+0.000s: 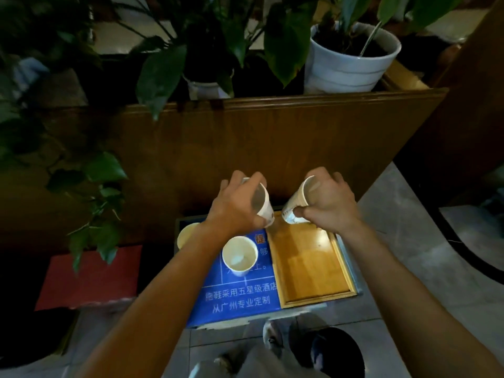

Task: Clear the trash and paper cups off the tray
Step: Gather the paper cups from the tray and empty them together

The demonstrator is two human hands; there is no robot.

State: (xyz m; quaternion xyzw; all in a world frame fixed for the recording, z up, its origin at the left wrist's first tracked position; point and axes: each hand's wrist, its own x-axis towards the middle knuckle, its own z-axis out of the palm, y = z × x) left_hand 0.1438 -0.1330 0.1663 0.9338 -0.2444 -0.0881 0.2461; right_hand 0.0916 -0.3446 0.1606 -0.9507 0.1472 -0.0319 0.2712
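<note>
A wooden tray [308, 268] lies on the right half of a small stand, next to a blue printed sheet [242, 298]. My left hand [234, 205] grips a white paper cup [263, 203], tilted, above the tray's far left corner. My right hand [330, 203] holds a second paper cup [296, 200], tilted with its mouth toward me, over the tray's far edge. A third paper cup [240, 256] stands upright on the blue sheet with a crumpled white scrap inside. A fourth cup [186, 234] shows partly behind my left forearm.
A tall wooden planter box [272, 143] with potted plants and a white pot [351, 64] stands right behind the stand. A dark round bin [338, 353] sits on the tiled floor at the near right. A red box [90, 282] lies to the left.
</note>
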